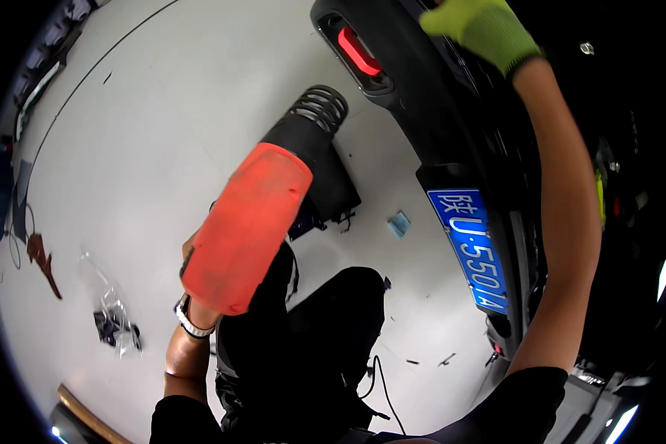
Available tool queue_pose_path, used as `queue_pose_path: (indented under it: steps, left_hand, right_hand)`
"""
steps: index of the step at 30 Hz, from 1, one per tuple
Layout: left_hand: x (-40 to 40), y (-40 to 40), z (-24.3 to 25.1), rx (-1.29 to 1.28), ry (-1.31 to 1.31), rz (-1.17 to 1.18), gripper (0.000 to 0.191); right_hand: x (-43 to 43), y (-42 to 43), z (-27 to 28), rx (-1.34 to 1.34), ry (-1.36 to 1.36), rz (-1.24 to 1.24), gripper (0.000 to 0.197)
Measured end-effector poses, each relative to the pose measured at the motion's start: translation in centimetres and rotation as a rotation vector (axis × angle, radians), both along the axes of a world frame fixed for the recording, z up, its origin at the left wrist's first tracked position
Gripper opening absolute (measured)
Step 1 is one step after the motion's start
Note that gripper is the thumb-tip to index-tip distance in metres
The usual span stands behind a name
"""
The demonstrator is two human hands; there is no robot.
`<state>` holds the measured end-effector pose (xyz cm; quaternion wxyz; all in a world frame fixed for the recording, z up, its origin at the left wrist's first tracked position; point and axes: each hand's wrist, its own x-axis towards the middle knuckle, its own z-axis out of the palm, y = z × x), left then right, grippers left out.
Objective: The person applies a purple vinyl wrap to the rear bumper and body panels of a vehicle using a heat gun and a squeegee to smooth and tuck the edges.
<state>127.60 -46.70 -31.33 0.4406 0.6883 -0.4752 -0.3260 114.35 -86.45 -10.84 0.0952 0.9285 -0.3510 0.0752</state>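
Observation:
A heat gun (250, 227) with a red body, black nozzle and coiled nozzle guard points away from me over the floor. My left hand (188, 244) grips it from below and is mostly hidden behind the red casing. A metal-banded watch (194, 324) sits on that wrist. My right hand (480, 33), in a yellow-green knit glove, lies against the dark rear of a car just above its black bumper (422, 100). Its fingertips run past the top of the view. The nozzle is apart from the bumper, pointing toward the end with a red reflector (359, 51).
A blue licence plate (466, 250) is mounted on the bumper. On the floor lie a black case-like object (333, 183), a light-blue scrap (399, 224), clear plastic wrapping (114, 316) and a brown object (43, 261). A black cable (380, 377) runs beside my knee; a brown roll (89, 416) lies lower left.

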Motion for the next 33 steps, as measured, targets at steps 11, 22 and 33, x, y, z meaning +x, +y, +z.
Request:
queue_pose_path:
  steps: [11,22,33]
  left_hand:
    - [-0.4,-1.0,-5.0,-0.485,-0.199,0.004,0.030]
    - [-3.0,-2.0,-0.5,-0.519,-0.178,-0.273,0.032]
    - [-11.2,-5.2,1.9,-0.642,-0.020,-0.427,0.022]
  right_hand:
    - [-8.4,5.2,-0.4,0.001,0.149,-0.135,0.028]
    - [-35.2,19.0,-0.7,0.018,-0.044,-0.442,0.021]
    - [-35.0,26.2,-13.4,-0.736,-0.412,-0.604,0.049]
